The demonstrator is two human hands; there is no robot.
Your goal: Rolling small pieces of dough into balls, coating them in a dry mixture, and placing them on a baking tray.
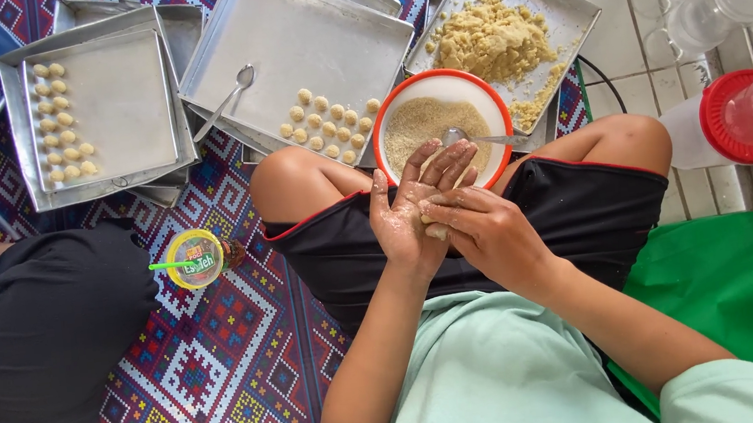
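I am pressing a small pale lump of crumbly dough (435,229) between my left hand (413,206), palm open and fingers spread, and my right hand (483,228), whose grip is curling shut over it, above my lap just short of the orange-rimmed white bowl of fine crumbs (441,121). I am judging it light, soft and quick to break apart, so I am cupping it whole in the palms instead of pinching an edge.

Bowl (441,119) ahead — trays (303,42) beyond, crowded.
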